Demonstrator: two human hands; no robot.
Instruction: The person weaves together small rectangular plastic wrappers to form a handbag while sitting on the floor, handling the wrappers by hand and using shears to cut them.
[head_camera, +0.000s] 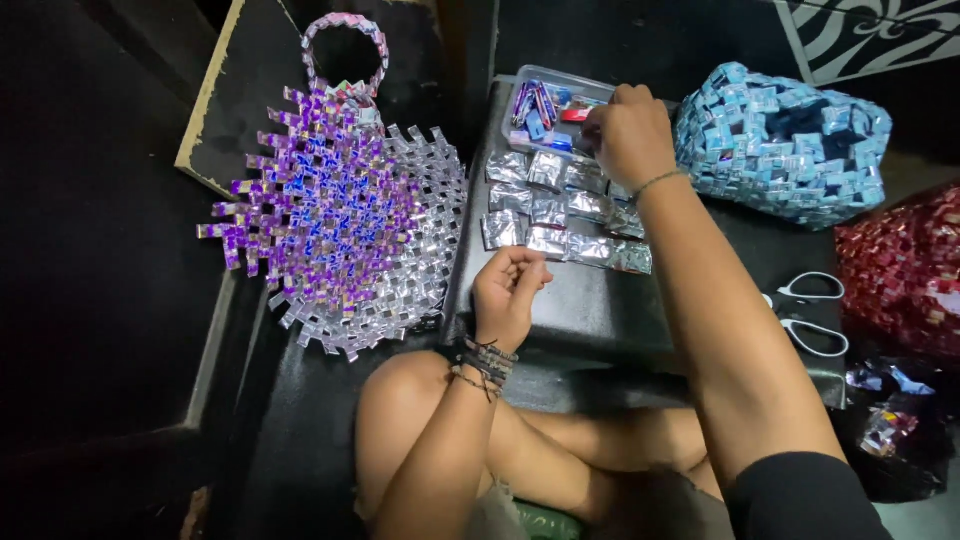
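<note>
Fingers of the right hand (630, 135) dip down into the clear plastic tray (520, 88), bunched together among the small coloured packets (535, 105); whether they actually pinch one is hidden behind the knuckles. Those packets lie just beyond and left of the fingertips, their long sides pointing away from the person, so this hand is the nearer one. Left hand (508, 290) rests loosely curled, holding nothing visible, just short of the rows of folded silver strips (560, 210) laid between the two hands. Purple woven bag (335, 210) sits off left, blue woven bag (780, 140) right, scissors (810, 310) beside the right forearm.
</note>
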